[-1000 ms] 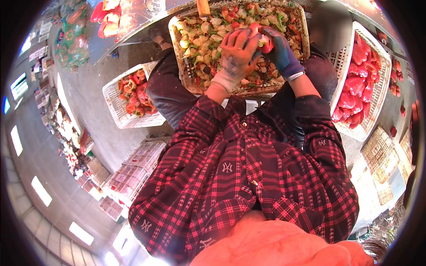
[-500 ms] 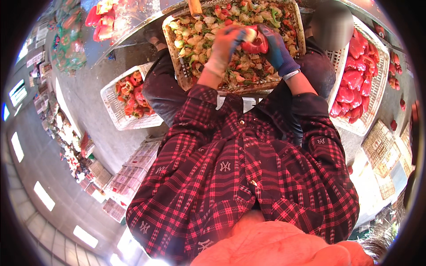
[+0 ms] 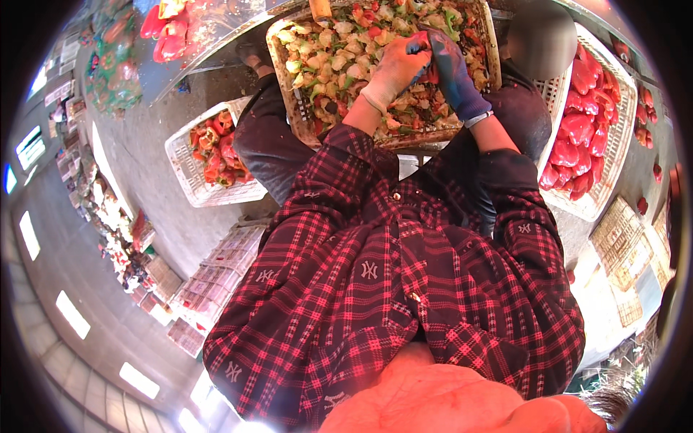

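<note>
Above a crate (image 3: 294, 114) heaped with pale pepper cores, seeds and green scraps, my two gloved hands meet. Wrapped by the fingers of my right hand (image 3: 452, 72), in a blue glove, is a red bell pepper (image 3: 432, 74), mostly covered by both hands. My left hand (image 3: 395, 72), its glove pale with blue fingertips, is closed and pressed against the pepper. Whatever its curled fingers hold is hidden. The crate sits between my knees.
At left stands a white crate (image 3: 182, 173) with red and orange peppers. A larger white crate (image 3: 600, 193) of glossy red peppers (image 3: 577, 130) is at right. A wooden handle (image 3: 320, 9) lies at the scrap crate's far edge. Red peppers (image 3: 170, 40) rest on a metal table (image 3: 209, 50).
My left hand has moved right and closed in against my right hand. The pale piece seen at its fingers is now out of sight, and the pepper is more covered.
</note>
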A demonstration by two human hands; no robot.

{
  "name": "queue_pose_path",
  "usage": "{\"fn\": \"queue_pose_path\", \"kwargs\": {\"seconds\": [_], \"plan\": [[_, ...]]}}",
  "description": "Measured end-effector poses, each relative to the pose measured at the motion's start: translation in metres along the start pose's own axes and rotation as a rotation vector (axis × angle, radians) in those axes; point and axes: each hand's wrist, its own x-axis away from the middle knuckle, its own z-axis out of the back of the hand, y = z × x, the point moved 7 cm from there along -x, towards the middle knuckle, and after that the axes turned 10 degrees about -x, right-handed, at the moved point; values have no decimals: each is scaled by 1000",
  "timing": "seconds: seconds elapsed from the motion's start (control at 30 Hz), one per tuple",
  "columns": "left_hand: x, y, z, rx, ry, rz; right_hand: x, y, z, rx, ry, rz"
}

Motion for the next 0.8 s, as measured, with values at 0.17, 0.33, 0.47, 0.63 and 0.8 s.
{"fn": "queue_pose_path", "kwargs": {"seconds": [0.17, 0.33, 0.47, 0.63, 0.8], "plan": [[28, 59, 0, -544, 154, -387, 9, 17, 13, -128, 8, -222], [77, 83, -2, -260, -141, -579, -2, 27, 24, -27, 13, -99], [50, 48, 33, -593, 182, -196, 0, 18, 13, 64, 25, -74], [19, 23, 10, -1257, 3, -35, -11, 45, 22, -13, 179, -138], [5, -30, 20, -631, 112, 133, -6, 30, 30, 242, 64, -1]]}}
